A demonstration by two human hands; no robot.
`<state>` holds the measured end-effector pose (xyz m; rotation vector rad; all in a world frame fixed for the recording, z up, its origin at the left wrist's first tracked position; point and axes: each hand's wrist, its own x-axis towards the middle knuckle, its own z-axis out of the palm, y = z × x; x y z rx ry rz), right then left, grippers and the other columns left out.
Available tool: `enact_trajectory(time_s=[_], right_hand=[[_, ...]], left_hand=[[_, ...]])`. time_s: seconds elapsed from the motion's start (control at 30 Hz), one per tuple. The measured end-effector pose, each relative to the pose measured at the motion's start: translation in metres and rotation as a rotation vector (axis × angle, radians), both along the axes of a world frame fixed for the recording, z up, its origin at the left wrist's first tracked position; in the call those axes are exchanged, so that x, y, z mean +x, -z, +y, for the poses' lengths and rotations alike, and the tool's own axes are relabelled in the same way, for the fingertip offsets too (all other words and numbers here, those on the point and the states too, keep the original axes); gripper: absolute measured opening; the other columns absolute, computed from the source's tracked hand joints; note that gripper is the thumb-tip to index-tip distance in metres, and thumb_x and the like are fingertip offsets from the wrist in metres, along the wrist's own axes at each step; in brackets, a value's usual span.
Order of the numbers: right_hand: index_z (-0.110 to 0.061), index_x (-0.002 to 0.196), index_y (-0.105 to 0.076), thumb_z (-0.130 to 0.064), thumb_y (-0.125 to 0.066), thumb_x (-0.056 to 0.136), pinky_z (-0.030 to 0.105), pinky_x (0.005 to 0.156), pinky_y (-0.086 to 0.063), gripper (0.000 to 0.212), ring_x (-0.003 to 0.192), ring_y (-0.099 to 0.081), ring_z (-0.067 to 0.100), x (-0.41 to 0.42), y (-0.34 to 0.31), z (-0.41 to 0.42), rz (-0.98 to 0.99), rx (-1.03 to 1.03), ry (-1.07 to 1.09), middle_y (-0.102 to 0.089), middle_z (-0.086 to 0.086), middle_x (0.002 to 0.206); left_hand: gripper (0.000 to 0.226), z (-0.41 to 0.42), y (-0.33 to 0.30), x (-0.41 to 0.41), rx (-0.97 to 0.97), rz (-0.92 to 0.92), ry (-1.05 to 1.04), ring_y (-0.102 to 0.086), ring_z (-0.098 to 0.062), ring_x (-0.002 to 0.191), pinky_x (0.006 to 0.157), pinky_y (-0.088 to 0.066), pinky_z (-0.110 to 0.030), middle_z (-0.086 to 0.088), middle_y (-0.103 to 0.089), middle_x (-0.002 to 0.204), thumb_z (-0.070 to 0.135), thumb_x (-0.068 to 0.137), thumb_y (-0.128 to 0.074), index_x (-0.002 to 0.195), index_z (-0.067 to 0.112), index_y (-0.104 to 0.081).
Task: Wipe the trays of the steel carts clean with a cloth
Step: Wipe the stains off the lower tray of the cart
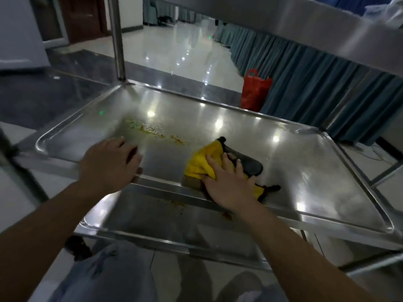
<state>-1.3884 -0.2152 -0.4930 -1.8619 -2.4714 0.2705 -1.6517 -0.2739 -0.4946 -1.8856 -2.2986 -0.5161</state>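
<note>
- The right hand [226,182] is the working grip: it lies palm down on the cloth [205,164], fingers spread and nearly straight, pressing it flat onto the steel rather than clutching it.
- The cloth is yellow with a dark grey side and dark edging; it is bunched under the hand, with grey showing past the fingertips and a dark tail sticking out by the wrist.
- It sits on the middle tray [305,171] of the cart, close to the near rim and roughly at mid-length.
- The left hand [109,162] rests at the near rim of the same tray, left of the cloth and apart from it, fingers relaxed over the edge and thumb at the lip; it grips nothing.
- An orange-yellow smear [150,129] with dark specks lies on the tray beyond the left hand, reaching toward the cloth without touching it.
- Below, the lower tray [152,225] carries a few orange stains of its own near its far edge.
- A steel post [118,40] rises from the middle tray's far left corner; the upper tray's [305,25] underside crosses the top right.
- On the shiny floor beyond stands a red plastic bag [254,90], just beside teal table skirting [305,83].
</note>
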Motion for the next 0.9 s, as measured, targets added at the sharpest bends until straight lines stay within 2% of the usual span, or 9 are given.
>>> enact_trajectory(time_s=[0.1,0.17,0.3,0.4,0.57,0.67,0.8,0.9], right_hand=[[-0.054,0.145,0.000,-0.064,-0.025,0.093,0.069,0.106,0.007,0.059,0.146,0.014,0.032,-0.056,0.001,-0.003,-0.010,-0.020,-0.164,0.012,-0.008,0.161],[-0.054,0.146,-0.002,-0.062,-0.025,0.094,0.070,0.105,0.007,0.058,0.146,0.013,0.033,-0.091,-0.002,-0.001,-0.016,-0.031,-0.269,0.011,-0.008,0.161],[-0.052,0.147,-0.007,-0.056,-0.028,0.096,0.070,0.107,0.004,0.055,0.147,0.008,0.032,-0.129,-0.009,0.006,-0.015,-0.030,-0.401,0.006,-0.008,0.162],[-0.053,0.146,-0.010,-0.057,-0.028,0.097,0.065,0.111,0.000,0.053,0.148,0.005,0.027,-0.113,-0.007,0.006,0.013,-0.011,-0.450,0.003,-0.011,0.161],[-0.056,0.145,-0.009,-0.063,-0.024,0.095,0.060,0.115,-0.004,0.053,0.148,0.004,0.020,-0.048,-0.008,0.001,0.012,0.012,-0.411,0.002,-0.015,0.161],[-0.057,0.144,-0.007,-0.068,-0.021,0.090,0.058,0.115,-0.007,0.057,0.149,0.003,0.020,-0.014,-0.008,0.000,-0.005,0.049,-0.370,0.002,-0.016,0.160],[-0.056,0.144,-0.008,-0.079,-0.014,0.079,0.061,0.113,-0.011,0.070,0.149,0.001,0.023,-0.007,-0.005,-0.002,0.008,0.079,-0.352,-0.002,-0.014,0.161],[-0.050,0.147,-0.018,-0.066,-0.029,0.089,0.063,0.111,-0.017,0.061,0.148,-0.007,0.029,-0.011,-0.006,-0.008,-0.014,0.130,-0.362,-0.011,-0.008,0.161]], left_hand=[[0.049,0.001,0.004,-0.001,0.020,-0.040,-0.031,-0.052,-0.033,0.119,0.099,-0.040,-0.043,-0.014,-0.058,0.130,0.044,0.098,-0.034,0.126,0.013,-0.059],[0.051,-0.001,0.007,-0.003,0.040,-0.066,-0.058,-0.051,-0.035,0.122,0.101,-0.038,-0.043,-0.018,-0.057,0.133,0.038,0.099,-0.032,0.132,0.007,-0.055],[0.061,-0.008,0.006,-0.008,0.047,-0.079,-0.087,-0.055,-0.037,0.115,0.094,-0.042,-0.044,-0.020,-0.061,0.125,0.034,0.087,-0.022,0.122,0.003,-0.061],[0.065,-0.011,0.008,-0.010,0.022,-0.059,-0.072,-0.051,-0.033,0.122,0.099,-0.040,-0.044,-0.017,-0.057,0.132,0.039,0.087,-0.019,0.125,0.006,-0.060],[0.064,-0.014,0.011,-0.009,0.010,-0.053,-0.086,-0.045,-0.028,0.131,0.108,-0.032,-0.041,-0.011,-0.051,0.142,0.046,0.088,-0.027,0.132,0.010,-0.057],[0.066,-0.013,0.011,-0.006,-0.021,-0.051,-0.089,-0.042,-0.026,0.133,0.109,-0.030,-0.042,-0.008,-0.049,0.144,0.047,0.086,-0.029,0.135,0.012,-0.054],[0.064,-0.016,0.010,-0.003,-0.054,-0.028,-0.091,-0.044,-0.029,0.132,0.109,-0.033,-0.046,-0.011,-0.049,0.143,0.045,0.086,-0.032,0.135,0.009,-0.051],[0.066,-0.018,0.003,0.002,-0.168,-0.014,-0.098,-0.038,-0.031,0.137,0.112,-0.029,-0.048,-0.014,-0.042,0.149,0.044,0.089,-0.030,0.141,0.006,-0.044]])
